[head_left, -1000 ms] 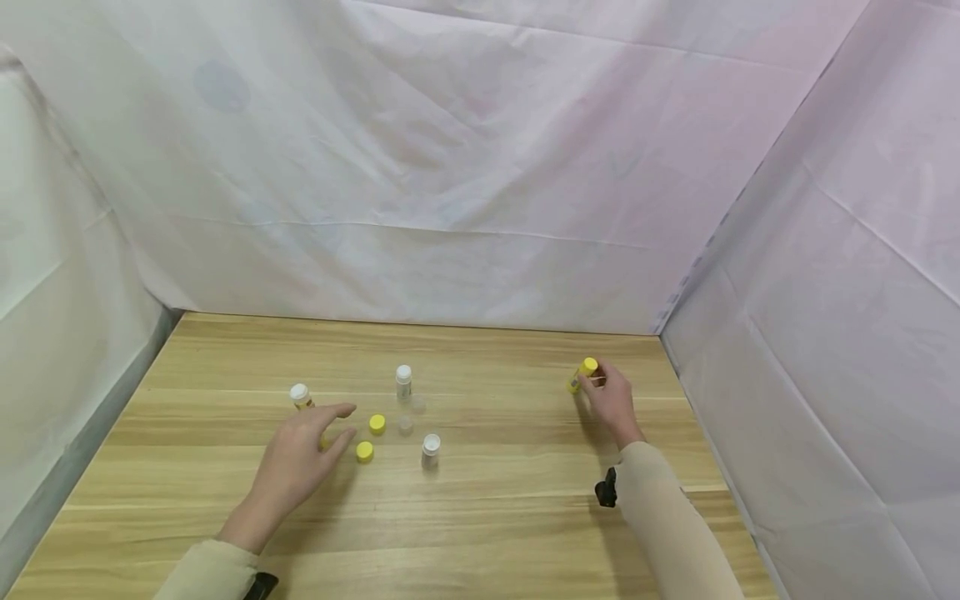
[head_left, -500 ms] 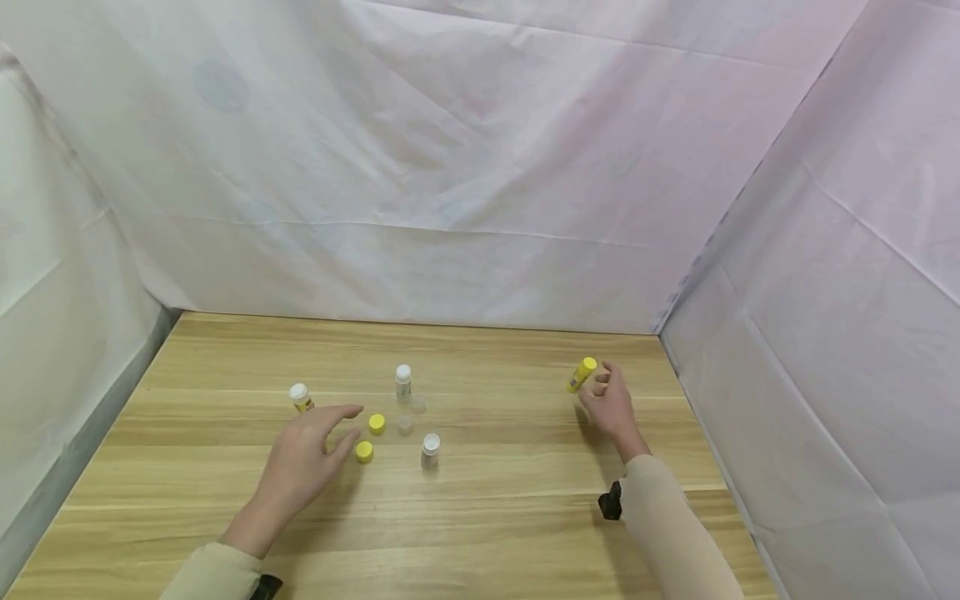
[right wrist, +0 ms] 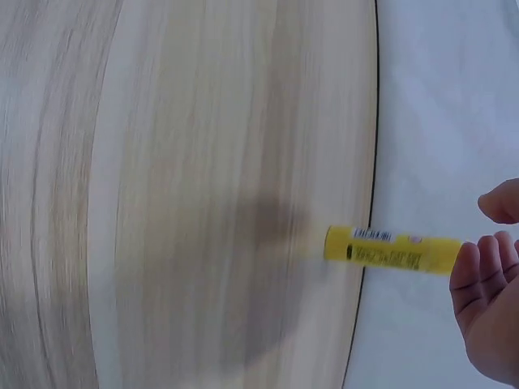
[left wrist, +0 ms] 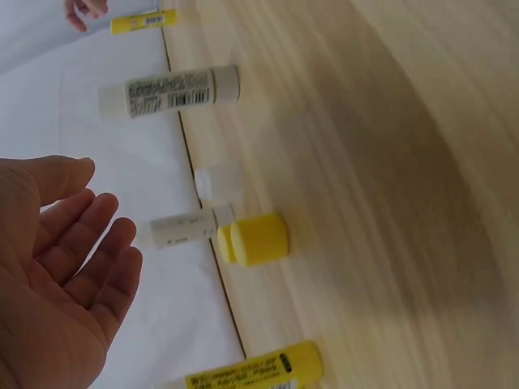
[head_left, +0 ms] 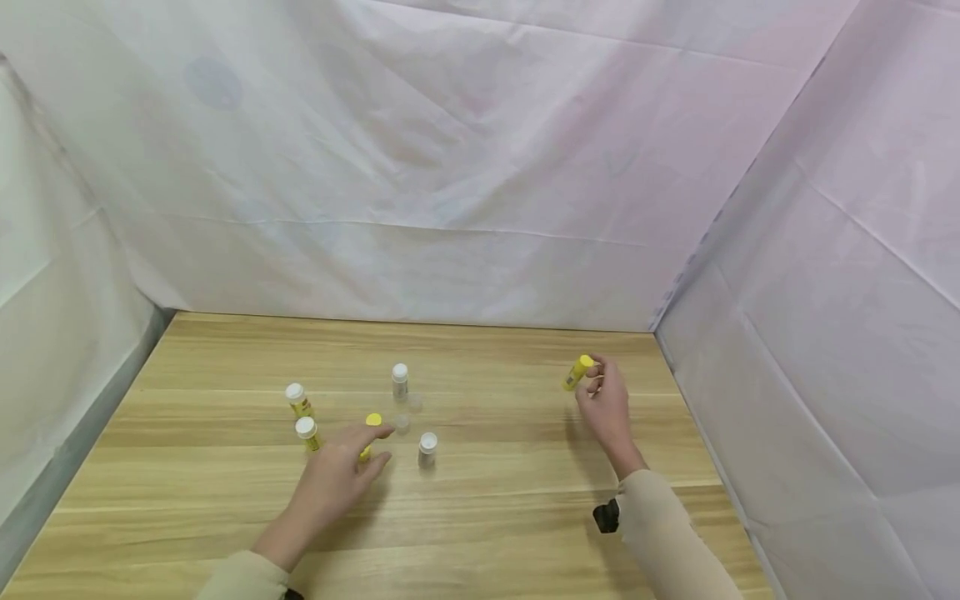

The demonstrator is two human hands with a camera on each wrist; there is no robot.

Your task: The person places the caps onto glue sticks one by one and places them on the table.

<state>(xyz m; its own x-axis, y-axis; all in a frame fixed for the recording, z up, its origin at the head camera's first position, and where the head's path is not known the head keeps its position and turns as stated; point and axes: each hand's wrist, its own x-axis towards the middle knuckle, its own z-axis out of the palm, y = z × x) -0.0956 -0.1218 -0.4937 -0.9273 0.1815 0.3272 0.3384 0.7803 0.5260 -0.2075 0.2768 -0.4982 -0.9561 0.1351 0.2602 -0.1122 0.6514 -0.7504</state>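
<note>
Left hand (head_left: 333,483) has slid right since a second ago, uncovering a second white-capped yellow stick (head_left: 307,433); fingers (head_left: 375,432) now spread over the loose yellow caps (head_left: 372,420). Right hand (head_left: 606,406) stays by the capped yellow glue stick (head_left: 577,372) at the table's far right, fingertips at its top; a real pinch, cannot tell. Count: five upright sticks, four white-capped, one yellow-capped; two clear caps (head_left: 402,422) mid-cluster. Table (head_left: 510,500) bare wood between the cluster and the right stick, and along the near edge.
</note>
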